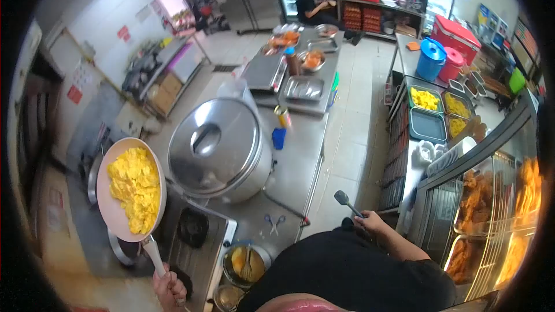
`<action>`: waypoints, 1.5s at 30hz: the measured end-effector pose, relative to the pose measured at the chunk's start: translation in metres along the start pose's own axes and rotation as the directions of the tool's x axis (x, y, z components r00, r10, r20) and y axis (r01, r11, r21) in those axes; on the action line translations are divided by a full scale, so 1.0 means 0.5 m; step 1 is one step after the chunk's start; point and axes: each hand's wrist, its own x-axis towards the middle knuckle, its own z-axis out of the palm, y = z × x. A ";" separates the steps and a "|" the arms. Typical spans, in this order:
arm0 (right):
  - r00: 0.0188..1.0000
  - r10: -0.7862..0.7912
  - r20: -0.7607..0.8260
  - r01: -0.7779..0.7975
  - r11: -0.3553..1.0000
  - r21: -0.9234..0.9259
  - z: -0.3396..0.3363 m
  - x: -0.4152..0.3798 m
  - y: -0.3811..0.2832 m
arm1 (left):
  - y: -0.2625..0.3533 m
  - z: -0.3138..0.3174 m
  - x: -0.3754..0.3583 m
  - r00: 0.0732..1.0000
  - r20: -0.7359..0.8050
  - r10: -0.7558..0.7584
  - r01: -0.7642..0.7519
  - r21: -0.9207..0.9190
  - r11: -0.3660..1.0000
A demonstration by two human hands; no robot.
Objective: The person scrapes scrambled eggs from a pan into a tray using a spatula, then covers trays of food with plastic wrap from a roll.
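My left hand [169,286] is closed round the pale handle of a frying pan [105,199], which is raised at the left above the stove. Yellow scrambled eggs [134,188] fill much of the pan. On the other side, my right hand [373,223] grips a dark spatula [342,198], its blade pointing away from me over the floor. Close to my body stands a metal bowl [263,251] with yellow liquid and a whisk [247,268] in it. The stove burner [193,225] lies right of the pan.
A large lidded pot [231,133] stands ahead on the steel counter, with scissors [274,224] and a blue cloth [278,138] nearby. Trays of yellow food [425,99] sit on the right-hand counter, beyond a glass display of fried food [477,196]. Another person [309,6] sits at the back.
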 end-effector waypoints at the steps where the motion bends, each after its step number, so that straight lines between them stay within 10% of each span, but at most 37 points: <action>1: 1.000 -0.023 0.001 0.023 0.999 -0.022 -0.023 0.009 -0.003 | 0.018 0.056 0.010 0.979 -0.169 -0.110 0.128 0.102 0.986; 8: 0.936 -0.181 -0.302 0.190 0.982 -0.001 -0.219 0.073 -0.002 | -0.035 0.314 0.223 0.965 0.153 -0.212 0.222 -0.053 0.974; 9: 0.920 -0.175 -0.352 0.193 0.981 0.017 -0.237 0.085 0.001 | -0.053 0.337 0.273 0.933 0.262 -0.245 0.277 -0.093 0.956; 10: 0.942 -0.088 -0.325 0.117 0.991 0.071 -0.278 0.058 -0.037 | -0.077 0.467 0.276 0.845 0.533 0.047 0.118 -0.272 0.955; 15: 0.920 -0.037 -0.390 0.133 0.966 0.222 -0.415 0.045 -0.051 | -0.168 0.744 0.405 0.674 0.736 -0.061 0.362 -0.257 0.896; 25: 0.751 0.106 -0.651 0.279 0.844 0.459 -0.440 0.147 0.030 | -0.363 1.117 0.711 0.439 0.682 -0.585 0.332 0.482 0.811; 35: 0.454 0.349 -0.820 0.331 0.788 0.519 -0.589 0.204 -0.210 | -0.541 1.447 1.028 0.082 0.531 -0.843 0.151 0.830 0.538; 45: 0.583 0.025 -0.812 0.115 0.987 0.114 -0.866 0.341 -0.436 | -0.583 1.839 1.085 -0.080 0.285 -0.955 -0.211 0.932 0.296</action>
